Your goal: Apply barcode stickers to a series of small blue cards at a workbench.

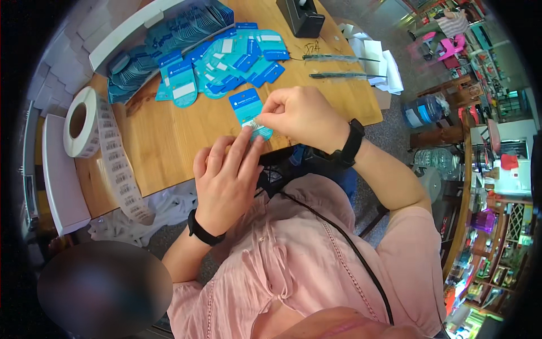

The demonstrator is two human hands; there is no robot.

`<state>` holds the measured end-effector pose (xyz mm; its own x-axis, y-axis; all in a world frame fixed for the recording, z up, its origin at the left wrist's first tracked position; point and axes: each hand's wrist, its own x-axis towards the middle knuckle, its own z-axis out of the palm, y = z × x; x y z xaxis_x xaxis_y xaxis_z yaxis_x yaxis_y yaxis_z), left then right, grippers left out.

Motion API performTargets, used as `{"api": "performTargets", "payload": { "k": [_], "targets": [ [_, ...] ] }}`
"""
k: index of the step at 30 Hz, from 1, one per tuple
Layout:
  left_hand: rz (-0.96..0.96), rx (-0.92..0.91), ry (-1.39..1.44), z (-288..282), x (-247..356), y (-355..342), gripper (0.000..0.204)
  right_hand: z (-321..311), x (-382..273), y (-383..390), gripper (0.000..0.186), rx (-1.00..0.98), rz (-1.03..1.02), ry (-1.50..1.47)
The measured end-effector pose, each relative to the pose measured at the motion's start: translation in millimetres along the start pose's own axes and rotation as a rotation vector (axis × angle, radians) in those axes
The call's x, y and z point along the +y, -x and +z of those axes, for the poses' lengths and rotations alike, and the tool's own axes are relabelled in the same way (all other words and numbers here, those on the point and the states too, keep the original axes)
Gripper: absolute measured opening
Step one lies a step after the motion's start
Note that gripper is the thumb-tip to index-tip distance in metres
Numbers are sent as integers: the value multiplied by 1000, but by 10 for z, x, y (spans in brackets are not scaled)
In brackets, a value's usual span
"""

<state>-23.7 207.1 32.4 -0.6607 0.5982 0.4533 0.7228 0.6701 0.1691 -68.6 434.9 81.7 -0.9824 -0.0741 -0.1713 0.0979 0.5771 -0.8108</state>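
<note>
Pink fabric of the person's blouse fills the lower middle of the view, with a thin black cord running across it. Above it the left hand, a black band at its wrist, lies with fingers stretched out flat and close together, their tips pressing on the lower end of a small teal card with a blue top. The right hand, wearing a black watch, comes in from the right; its grip is narrow, thumb and forefinger pinched on a small white label at the card's lower edge. The card sits at the near edge of the wooden surface, just between the two hands.

Farther back on the surface lies a loose heap of similar teal and blue cards, some bearing white labels, and behind them a row of darker blue cards is packed in a white tray. At the left edge a roll of white barcode labels stands on its side, its strip trailing down over the surface's edge. A black tape dispenser stands at the far side, and two long thin tools lie to its right, near some white paper sheets.
</note>
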Motion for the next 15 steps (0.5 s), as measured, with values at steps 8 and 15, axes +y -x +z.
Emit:
{"api": "performTargets", "payload": {
  "k": [8,15],
  "targets": [
    [-2,4,1,-9,7,-19,58,-32,208,95,45,308,-527,604],
    [-20,65,30,82,-31,33,57,127,386,392,59,168,-799,694]
  ]
}}
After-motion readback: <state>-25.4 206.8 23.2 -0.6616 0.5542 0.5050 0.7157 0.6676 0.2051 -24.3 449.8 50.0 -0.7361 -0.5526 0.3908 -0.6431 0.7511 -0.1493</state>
